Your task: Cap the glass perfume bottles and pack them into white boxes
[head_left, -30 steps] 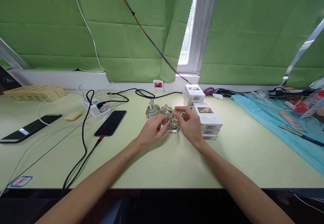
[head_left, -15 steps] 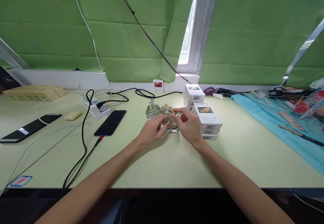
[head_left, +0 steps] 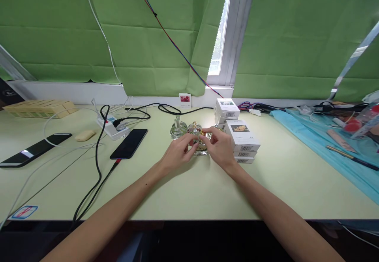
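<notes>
A small glass bottle [head_left: 201, 149] stands on the table between my hands, its neck largely behind my fingers. My right hand [head_left: 220, 145] pinches the gold cap [head_left: 203, 133] at its top; only a sliver of gold shows. The curled fingers of my left hand [head_left: 179, 150] close on the bottle's left side, thumb and forefinger near the neck. Just behind stands a clear bottle with a pointed, ornate top [head_left: 194, 126]. To its left is a greenish glass bottle [head_left: 178, 129] with a clear stopper. Another glass piece is partly hidden behind my right hand.
Stacked white boxes [head_left: 242, 137] stand right of my right hand, with another stack [head_left: 227, 110] behind. One small box [head_left: 185, 100] leans at the wall. Left lie a phone [head_left: 129, 144] on a cable, a power strip [head_left: 112, 127] and a second phone [head_left: 35, 150]. Blue sheeting [head_left: 325, 147] covers the right.
My right hand's fingers have lowered slightly with the gold cap, which sits lower and is more covered. My left hand has hardly moved.
</notes>
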Action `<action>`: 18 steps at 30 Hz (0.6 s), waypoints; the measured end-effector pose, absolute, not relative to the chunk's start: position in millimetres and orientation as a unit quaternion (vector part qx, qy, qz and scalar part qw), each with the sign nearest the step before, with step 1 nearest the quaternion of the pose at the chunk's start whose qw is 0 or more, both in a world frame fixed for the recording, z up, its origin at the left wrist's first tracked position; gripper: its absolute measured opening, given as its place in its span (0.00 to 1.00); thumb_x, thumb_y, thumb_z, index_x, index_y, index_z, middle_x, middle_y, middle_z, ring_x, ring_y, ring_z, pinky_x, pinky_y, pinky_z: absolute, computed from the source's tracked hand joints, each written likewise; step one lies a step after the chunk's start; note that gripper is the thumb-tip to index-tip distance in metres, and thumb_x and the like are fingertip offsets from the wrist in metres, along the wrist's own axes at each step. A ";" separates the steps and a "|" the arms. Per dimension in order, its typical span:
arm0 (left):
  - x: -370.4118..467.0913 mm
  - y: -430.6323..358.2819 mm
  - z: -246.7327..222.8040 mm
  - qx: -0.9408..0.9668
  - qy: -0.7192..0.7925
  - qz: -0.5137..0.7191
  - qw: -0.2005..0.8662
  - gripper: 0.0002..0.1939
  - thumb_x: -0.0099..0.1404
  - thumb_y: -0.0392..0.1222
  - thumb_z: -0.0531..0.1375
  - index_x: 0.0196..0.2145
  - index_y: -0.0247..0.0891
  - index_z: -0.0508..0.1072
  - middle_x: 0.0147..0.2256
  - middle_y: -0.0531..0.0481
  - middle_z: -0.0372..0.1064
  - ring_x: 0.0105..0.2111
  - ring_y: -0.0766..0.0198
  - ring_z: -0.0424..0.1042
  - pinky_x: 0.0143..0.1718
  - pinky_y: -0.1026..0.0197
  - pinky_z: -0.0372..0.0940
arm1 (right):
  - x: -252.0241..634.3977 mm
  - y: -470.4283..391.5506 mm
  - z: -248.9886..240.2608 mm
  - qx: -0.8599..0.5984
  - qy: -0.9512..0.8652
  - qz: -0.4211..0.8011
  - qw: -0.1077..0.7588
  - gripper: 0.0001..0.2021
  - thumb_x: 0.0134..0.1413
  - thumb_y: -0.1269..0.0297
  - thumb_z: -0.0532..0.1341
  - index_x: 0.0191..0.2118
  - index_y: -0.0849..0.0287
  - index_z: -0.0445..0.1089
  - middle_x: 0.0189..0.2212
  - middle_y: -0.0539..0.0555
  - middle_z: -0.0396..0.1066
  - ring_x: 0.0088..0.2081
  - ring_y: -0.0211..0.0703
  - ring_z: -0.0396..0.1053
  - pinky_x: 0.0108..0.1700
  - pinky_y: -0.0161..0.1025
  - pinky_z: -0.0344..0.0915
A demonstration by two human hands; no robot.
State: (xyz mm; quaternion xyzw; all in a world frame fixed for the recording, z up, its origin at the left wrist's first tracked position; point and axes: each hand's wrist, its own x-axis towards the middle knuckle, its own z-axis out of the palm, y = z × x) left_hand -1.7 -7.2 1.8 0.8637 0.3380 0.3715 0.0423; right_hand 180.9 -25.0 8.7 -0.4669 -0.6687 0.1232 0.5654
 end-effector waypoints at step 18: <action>-1.7 -5.8 -0.2 0.868 0.345 0.351 0.062 0.11 0.73 0.41 0.55 0.49 0.40 0.73 0.35 0.52 0.73 0.22 0.70 0.64 0.28 0.64 0.60 | 182.2 -23.4 8.9 -0.467 -0.680 0.113 0.554 0.12 0.59 0.52 0.63 0.36 0.55 0.77 0.22 0.49 0.69 0.21 0.40 0.61 0.32 0.40 0.63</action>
